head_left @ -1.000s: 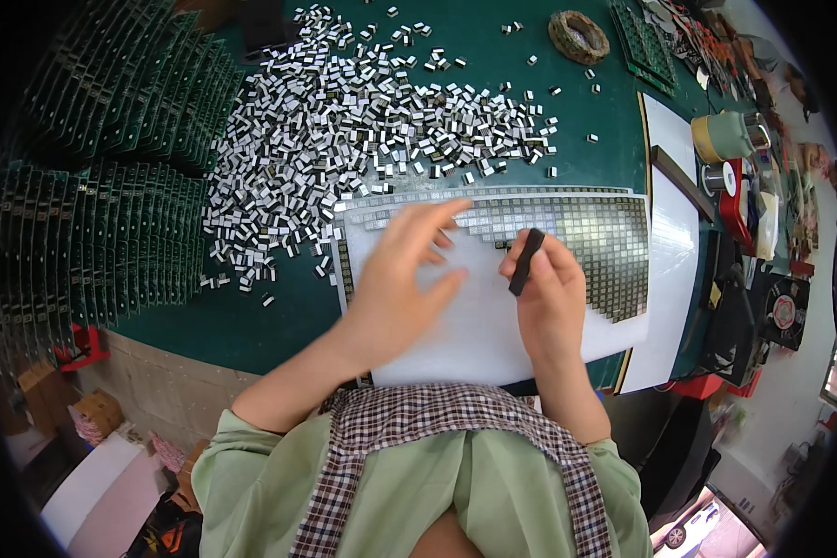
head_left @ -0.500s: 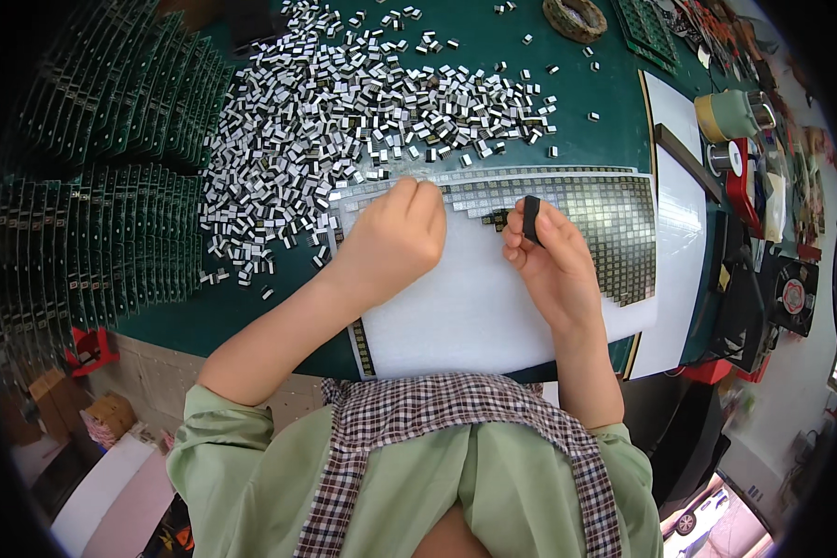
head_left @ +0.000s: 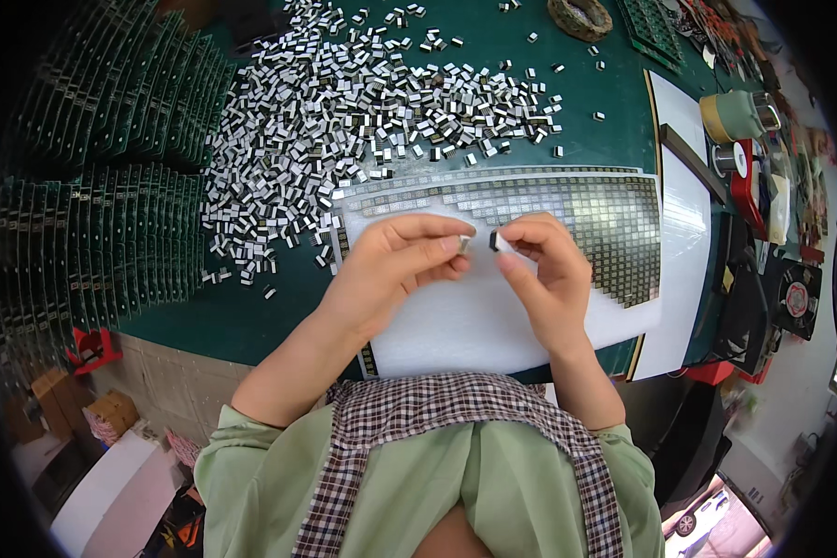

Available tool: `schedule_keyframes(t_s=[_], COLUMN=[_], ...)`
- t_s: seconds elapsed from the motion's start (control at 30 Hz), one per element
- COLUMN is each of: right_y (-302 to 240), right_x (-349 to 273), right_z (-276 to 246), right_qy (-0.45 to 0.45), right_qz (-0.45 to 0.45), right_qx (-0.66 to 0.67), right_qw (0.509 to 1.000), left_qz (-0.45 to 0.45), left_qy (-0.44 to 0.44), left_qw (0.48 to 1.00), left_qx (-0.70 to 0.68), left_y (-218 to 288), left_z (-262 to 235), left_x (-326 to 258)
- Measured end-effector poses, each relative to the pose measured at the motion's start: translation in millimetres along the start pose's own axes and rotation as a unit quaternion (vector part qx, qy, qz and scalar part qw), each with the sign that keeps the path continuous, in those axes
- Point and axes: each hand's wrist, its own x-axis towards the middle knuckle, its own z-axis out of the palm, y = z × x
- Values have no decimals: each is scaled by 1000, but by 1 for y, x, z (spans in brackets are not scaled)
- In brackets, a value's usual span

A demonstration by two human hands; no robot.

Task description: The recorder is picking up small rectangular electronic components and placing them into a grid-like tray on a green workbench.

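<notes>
Tabletop: a broad dark-green surface [head_left: 288, 335] carrying boards, heap and sheet.
Circuit boards: thin green rectangular boards [head_left: 139, 237], ranked on edge along the left.
Heap: many small black-and-white rectangular components [head_left: 288, 149], loose beside the boards and beyond the sheet.
Sheet: a white, soft-looking rectangular sheet [head_left: 437, 335], beneath both hands.
Rows: small grey-gold square-faced pieces [head_left: 614, 232], packed closely over the sheet's far and right parts.
Left hand: thumb and forefinger [head_left: 395, 256] pinched on the pale piece.
Right hand: thumb and fingers [head_left: 553, 270] closed narrowly on the dark block.
Fan: a black square-framed fan [head_left: 796, 296] at far right.
Dark block: a small black-ended block with a white side [head_left: 495, 242], held above the sheet, just beside the left fingertips but apart.
Pale piece: a tiny silvery piece [head_left: 465, 245], mostly covered by the left fingers.
Slip risk: a fingertip grip on such small parts could fail if they meet crookedly, dropping one onto the sheet.
Row risk: a low right wrist could brush the rows askew.
Writing: the fan bears a red-and-white label, too small to read; none shows legibly on the held parts.
</notes>
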Motion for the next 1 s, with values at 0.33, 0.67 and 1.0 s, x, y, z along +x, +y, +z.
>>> schedule_keyframes(t_s=[0.33,0.67,1.0], right_y=[-5,-5,-11], right_x=[1,1,0], right_z=[6,7,7], right_qy=[-4,-11,-69], right_qz=[-198,-204,-235], right_qx=[-207,-211,-308], right_qw=[958,956,919], left_qz=[-23,-5,96], left_qy=[-34,-21,97], left_qw=[997,999,947], left_qx=[-63,-37,291], left_y=[-12,-15,-9], left_z=[-6,-4,19], left_x=[-1,-1,-15])
